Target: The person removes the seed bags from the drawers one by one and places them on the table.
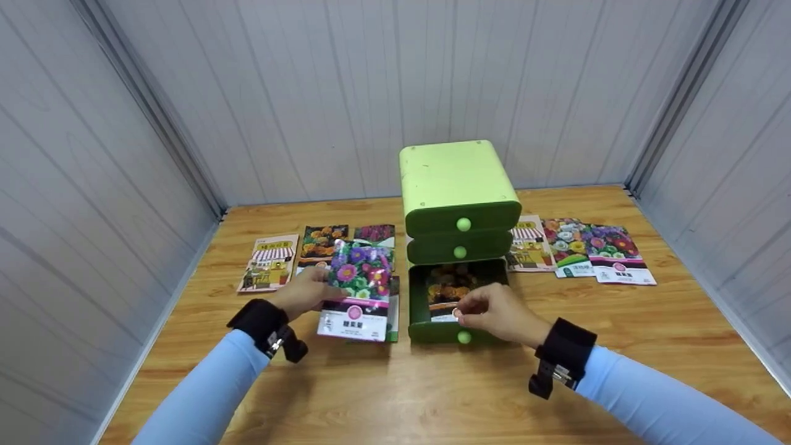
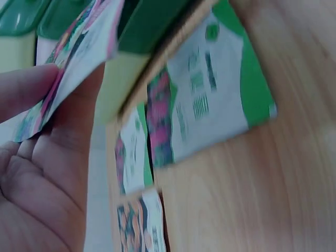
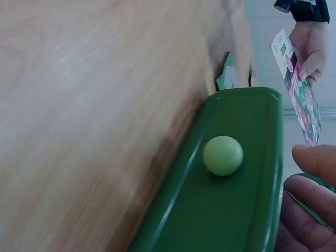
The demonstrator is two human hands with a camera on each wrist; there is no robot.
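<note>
My left hand point(image 1: 301, 293) grips a seed packet point(image 1: 355, 318) with pink and purple flowers, raised left of the drawer cabinet point(image 1: 454, 176). In the left wrist view, the thumb point(image 2: 31, 86) presses the packet's printed face. The cabinet's bottom drawer point(image 1: 429, 334) is pulled out, and an orange-flower seed packet point(image 1: 446, 295) lies inside it. Over the drawer's right front is my right hand point(image 1: 503, 314), its bent fingertips overlapping that packet's right edge. Nothing shows between its thumb point(image 3: 317, 160) and fingers in the right wrist view.
Left of the cabinet lie a striped-awning packet point(image 1: 269, 262), another orange-flower packet point(image 1: 324, 241) and green-and-white packets point(image 2: 210, 89). On the right are another awning packet point(image 1: 530, 244), a mixed-flower packet point(image 1: 567, 247) and a pink-flower packet point(image 1: 621, 256). Grey walls point(image 1: 309, 93) enclose the table.
</note>
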